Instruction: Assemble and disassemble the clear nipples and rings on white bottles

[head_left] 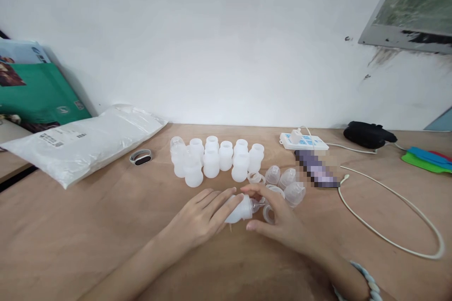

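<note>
Bottle (pixel 242 210), white and translucent, lies sideways in the left hand's (pixel 199 218) grasp, low over the tabletop (pixel 106 230), its clear teat (pixel 256 205) pointing right. It looks light, smooth and fairly stiff; the body seems the surest hold, since the teat probably bends. The right hand (pixel 280 218) curves wide about the teat end, contact unclear. Clear domed caps (pixel 294 193) lie beyond, near upright bottles (pixel 212 164).
</note>
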{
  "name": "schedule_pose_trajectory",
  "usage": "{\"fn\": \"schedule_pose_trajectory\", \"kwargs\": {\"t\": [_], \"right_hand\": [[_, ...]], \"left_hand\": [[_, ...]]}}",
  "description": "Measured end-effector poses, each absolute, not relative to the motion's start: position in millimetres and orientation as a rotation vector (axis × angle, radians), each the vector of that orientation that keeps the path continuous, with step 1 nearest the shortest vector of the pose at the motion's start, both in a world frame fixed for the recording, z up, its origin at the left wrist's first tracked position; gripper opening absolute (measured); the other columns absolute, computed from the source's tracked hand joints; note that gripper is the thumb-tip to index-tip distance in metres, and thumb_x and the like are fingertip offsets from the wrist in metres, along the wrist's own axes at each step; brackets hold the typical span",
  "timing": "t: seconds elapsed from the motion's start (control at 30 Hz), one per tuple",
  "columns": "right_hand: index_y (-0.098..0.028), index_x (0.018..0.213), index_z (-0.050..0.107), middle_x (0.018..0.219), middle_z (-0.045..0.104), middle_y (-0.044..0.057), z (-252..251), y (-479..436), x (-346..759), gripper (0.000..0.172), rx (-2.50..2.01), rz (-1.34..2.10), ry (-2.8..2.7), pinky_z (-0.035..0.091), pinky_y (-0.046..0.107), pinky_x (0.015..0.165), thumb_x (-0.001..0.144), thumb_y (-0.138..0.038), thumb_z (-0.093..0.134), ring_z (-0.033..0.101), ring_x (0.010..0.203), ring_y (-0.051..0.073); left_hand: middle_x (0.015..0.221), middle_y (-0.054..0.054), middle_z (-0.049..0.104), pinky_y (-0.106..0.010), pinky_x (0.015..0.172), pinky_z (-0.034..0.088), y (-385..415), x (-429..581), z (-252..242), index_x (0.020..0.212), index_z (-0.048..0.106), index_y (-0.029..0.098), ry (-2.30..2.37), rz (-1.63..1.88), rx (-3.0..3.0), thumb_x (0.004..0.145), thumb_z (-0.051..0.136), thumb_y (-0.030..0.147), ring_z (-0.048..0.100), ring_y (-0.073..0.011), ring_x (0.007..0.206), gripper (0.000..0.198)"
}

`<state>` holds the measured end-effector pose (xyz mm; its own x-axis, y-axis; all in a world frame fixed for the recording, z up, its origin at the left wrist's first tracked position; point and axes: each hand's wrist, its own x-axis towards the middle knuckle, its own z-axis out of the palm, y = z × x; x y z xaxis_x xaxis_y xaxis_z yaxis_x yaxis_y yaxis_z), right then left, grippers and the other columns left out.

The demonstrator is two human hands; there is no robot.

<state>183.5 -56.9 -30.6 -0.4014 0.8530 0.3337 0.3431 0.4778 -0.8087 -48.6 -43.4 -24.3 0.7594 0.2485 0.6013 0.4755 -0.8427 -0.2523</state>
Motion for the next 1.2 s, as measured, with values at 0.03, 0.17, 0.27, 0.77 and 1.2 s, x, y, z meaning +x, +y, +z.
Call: {"fn": "schedule_pose_trajectory", "kwargs": {"t": [0.03,0.17,0.27,0.77,1.2], "right_hand": [[-0.022,0.114,0.058,0.107,0.066,0.005,-30,-57,183,0.038,-0.987,0.817,-1.97,0.048,0.032,0.081,0.08,-0.034,0.072,0.059,0.096,0.021],[-0.02,0.089,0.061,0.081,0.063,0.001,-30,-58,180,0.017,-1.083,0.816,-1.95,0.046,0.029,0.067,0.08,-0.031,0.069,0.056,0.074,0.017],[-0.02,0.067,0.05,0.064,0.05,-0.002,-32,-57,178,0.026,-1.14,0.918,-1.927,0.038,0.026,0.055,0.085,-0.035,0.06,0.045,0.061,0.013],[-0.021,0.076,0.054,0.067,0.057,-0.003,-31,-60,179,0.022,-1.076,0.965,-1.82,0.037,0.025,0.054,0.07,-0.028,0.074,0.048,0.061,0.013],[-0.021,0.08,0.054,0.067,0.058,-0.003,-31,-58,179,0.022,-1.129,1.049,-1.819,0.04,0.024,0.054,0.075,-0.034,0.072,0.052,0.062,0.013]], "left_hand": [[0.117,-0.014,0.072,-0.034,0.083,0.054,-43,-48,-23,0.132,0.05,0.008,-0.563,-0.812,-2.574,0.103,0.03,0.013,0.069,-0.0212,0.102,0.036],[0.116,-0.015,0.072,-0.036,0.084,0.055,-46,-47,-24,0.131,0.05,0.005,-0.536,-0.768,-2.567,0.103,0.03,0.012,0.069,-0.0229,0.102,0.036],[0.12,-0.017,0.07,-0.039,0.087,0.055,-48,-47,-26,0.128,0.052,0.002,-0.482,-0.716,-2.525,0.1,0.032,0.006,0.069,-0.0246,0.103,0.035],[0.113,-0.016,0.074,-0.038,0.086,0.059,-52,-44,-28,0.128,0.051,0.002,-0.494,-0.79,-2.472,0.099,0.034,0.004,0.07,-0.0235,0.102,0.034],[0.123,-0.017,0.069,-0.04,0.094,0.053,-48,-46,-41,0.132,0.051,0.001,-0.496,-0.823,-2.458,0.099,0.035,0.004,0.065,-0.0258,0.113,0.037]]}}
